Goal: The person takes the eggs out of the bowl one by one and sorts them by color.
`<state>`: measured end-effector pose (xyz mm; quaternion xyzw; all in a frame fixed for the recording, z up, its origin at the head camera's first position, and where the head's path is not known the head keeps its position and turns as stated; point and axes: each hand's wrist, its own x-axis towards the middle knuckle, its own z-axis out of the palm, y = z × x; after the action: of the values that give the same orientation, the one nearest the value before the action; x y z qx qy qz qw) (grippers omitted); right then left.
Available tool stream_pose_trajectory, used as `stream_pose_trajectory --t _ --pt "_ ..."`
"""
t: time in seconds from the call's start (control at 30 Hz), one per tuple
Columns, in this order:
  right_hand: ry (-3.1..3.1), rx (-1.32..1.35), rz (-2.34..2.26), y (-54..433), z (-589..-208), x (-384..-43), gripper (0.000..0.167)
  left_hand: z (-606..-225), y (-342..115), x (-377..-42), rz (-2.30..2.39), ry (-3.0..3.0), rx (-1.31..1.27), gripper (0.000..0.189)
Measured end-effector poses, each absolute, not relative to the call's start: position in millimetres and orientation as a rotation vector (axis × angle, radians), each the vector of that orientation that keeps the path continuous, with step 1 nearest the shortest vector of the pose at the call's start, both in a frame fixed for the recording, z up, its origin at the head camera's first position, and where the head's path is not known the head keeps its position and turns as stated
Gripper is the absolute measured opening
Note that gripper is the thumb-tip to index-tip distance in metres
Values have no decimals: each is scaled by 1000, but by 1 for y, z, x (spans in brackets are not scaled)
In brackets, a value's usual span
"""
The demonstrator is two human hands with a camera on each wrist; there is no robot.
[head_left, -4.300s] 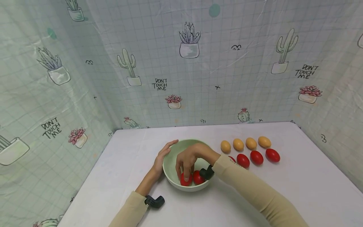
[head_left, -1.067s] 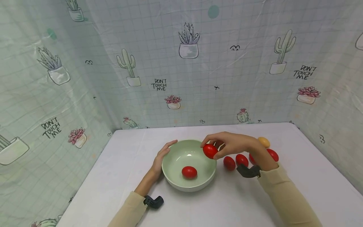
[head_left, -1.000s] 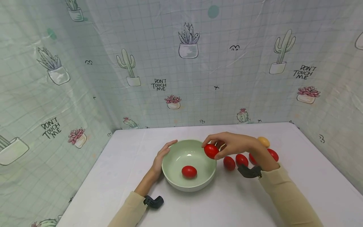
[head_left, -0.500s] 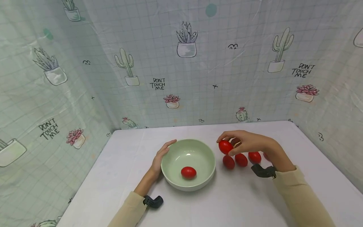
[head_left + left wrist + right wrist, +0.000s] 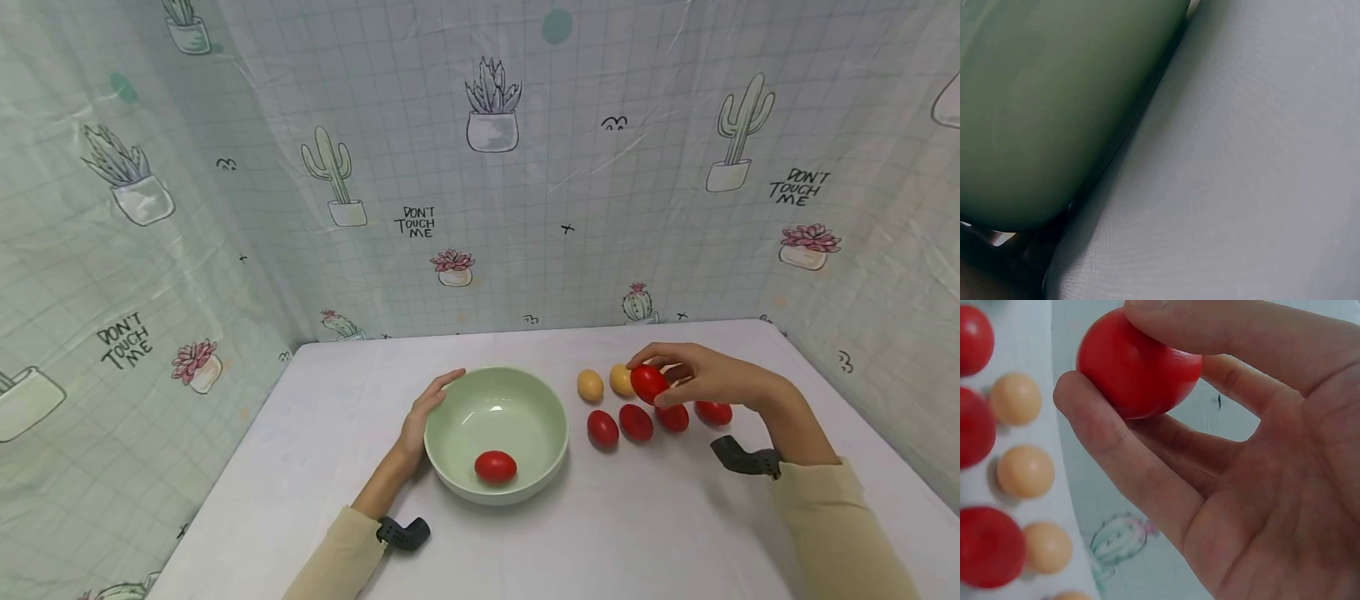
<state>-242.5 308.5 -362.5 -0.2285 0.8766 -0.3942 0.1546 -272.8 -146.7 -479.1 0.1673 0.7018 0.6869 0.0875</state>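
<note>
My right hand (image 5: 701, 372) pinches a shiny red egg (image 5: 648, 383) between thumb and fingers, above the table and over the eggs at the right. In the right wrist view, the thumb lies along one side of this egg and a fingertip presses the other. My left hand (image 5: 420, 425) rests with straight fingers along the left rim of a pale green bowl (image 5: 468, 417). Inside the bowl, near its front wall, lies another red egg (image 5: 496, 467). The left wrist view shows mostly the bowl's outer wall (image 5: 1054, 106), with little of that hand visible.
A row of red eggs (image 5: 603, 429) lies on the white table (image 5: 345, 383), right of the bowl. Behind them is a row of yellow eggs (image 5: 590, 386), partly covered by my right hand. A patterned cloth (image 5: 390, 275) closes off the back and sides.
My right hand has lifted one of two red eggs out of the bowl and carried it right, over the rows. The remaining egg has shifted slightly toward the front. My left hand stays put.
</note>
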Motion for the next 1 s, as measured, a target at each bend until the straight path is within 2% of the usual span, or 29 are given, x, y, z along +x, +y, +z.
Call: stream_pose_trajectory --t 0.4,0.77,1.0 --pt "2546 -505 -1136 357 -387 -241 62 -481 -145 -275 2045 2091 493 52" --pt "2614 -464 -1153 393 -391 -236 58 -478 -144 -272 2060 2075 473 51" --pt "2605 -394 -1202 415 -396 -235 64 -477 -145 -272 2068 2070 469 51"
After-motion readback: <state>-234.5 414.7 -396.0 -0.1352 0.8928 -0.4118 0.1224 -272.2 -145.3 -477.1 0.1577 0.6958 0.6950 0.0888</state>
